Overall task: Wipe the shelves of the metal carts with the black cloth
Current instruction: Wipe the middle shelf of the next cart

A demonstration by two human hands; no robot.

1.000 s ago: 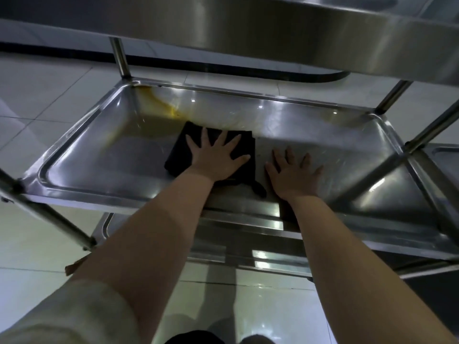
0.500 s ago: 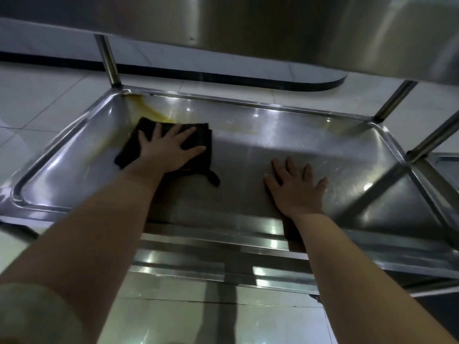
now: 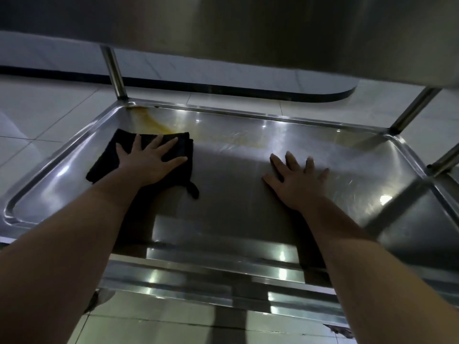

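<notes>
A folded black cloth (image 3: pixel 106 157) lies on the middle shelf (image 3: pixel 236 194) of a steel cart, in its left half. My left hand (image 3: pixel 149 160) presses flat on the cloth with fingers spread. My right hand (image 3: pixel 296 181) rests flat on the bare metal to the right, fingers spread, holding nothing. A yellow-brown stain (image 3: pixel 154 122) runs from the far left corner of the shelf down to the cloth's far edge and fades along the back.
The cart's top shelf (image 3: pixel 273 33) hangs low overhead. Upright posts stand at the far left (image 3: pixel 115 75) and far right (image 3: pixel 412 110) corners. A lower shelf edge (image 3: pixel 223 289) shows below. A second cart (image 3: pixel 444 165) adjoins on the right. White tiled floor surrounds everything.
My left hand has slid the cloth from the shelf's middle leftward and toward the back, up to the stain. My right hand has stayed planted in about the same place.
</notes>
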